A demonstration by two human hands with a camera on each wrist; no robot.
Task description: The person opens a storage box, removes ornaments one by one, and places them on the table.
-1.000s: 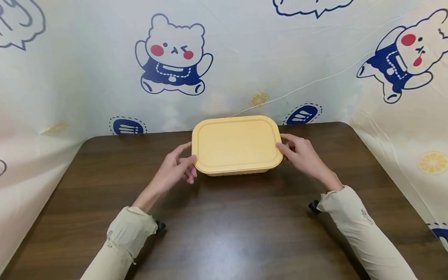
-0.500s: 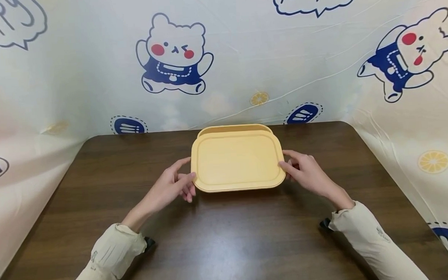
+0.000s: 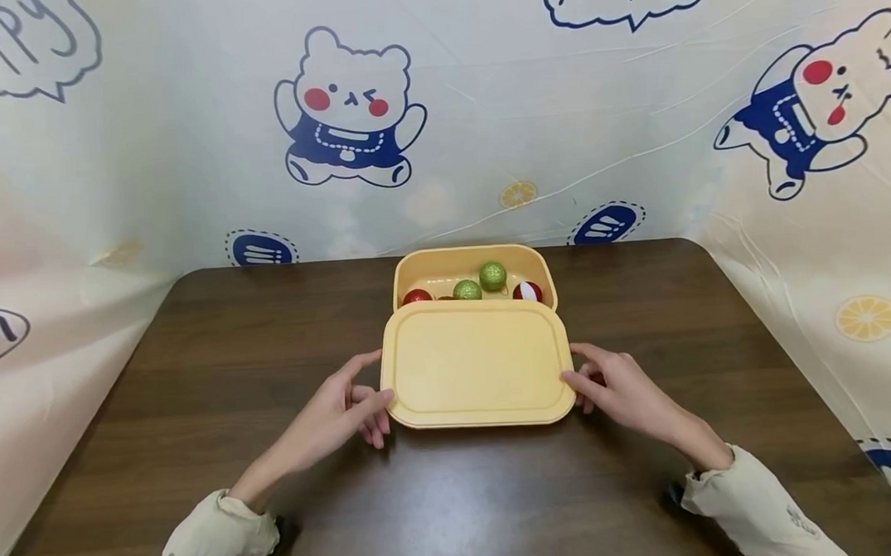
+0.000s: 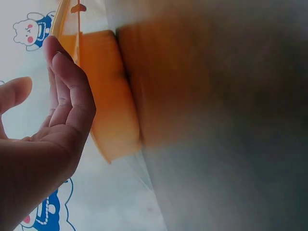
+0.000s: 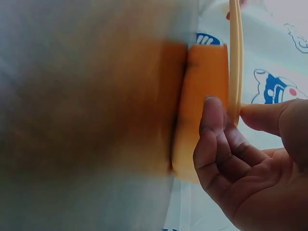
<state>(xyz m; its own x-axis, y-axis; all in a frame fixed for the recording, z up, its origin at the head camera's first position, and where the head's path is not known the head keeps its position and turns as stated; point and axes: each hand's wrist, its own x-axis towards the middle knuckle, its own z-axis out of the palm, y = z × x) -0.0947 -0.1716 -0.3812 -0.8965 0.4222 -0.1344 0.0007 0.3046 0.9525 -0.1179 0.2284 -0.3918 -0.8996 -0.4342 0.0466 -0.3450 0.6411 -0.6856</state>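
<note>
While both hands are holding the yellow lid point(image 3: 476, 362) by its short ends, the lid is hovering just above the counter point(image 3: 195, 347), in front of the yellow box point(image 3: 473, 264) and covering only the box's near edge. The left hand point(image 3: 337, 414) is pinching the left rim, thumb on top and fingers curled beneath; the right hand point(image 3: 624, 392) is pinching the right rim the same way, which the right wrist view confirms, with the thumb pressing the thin edge. So each grip is clamped on the lid.

With the lid off, the box is lying open at the far side of the counter, showing two green glitter balls point(image 3: 493, 275), a red ball point(image 3: 416, 297) and a red-and-white ball point(image 3: 527, 291) inside. Judging from this, the uncovering is done, while the lid is not yet resting on the counter, though the head view is too flat to be sure of the gap. A printed bear cloth point(image 3: 348, 108) is hanging behind.
</note>
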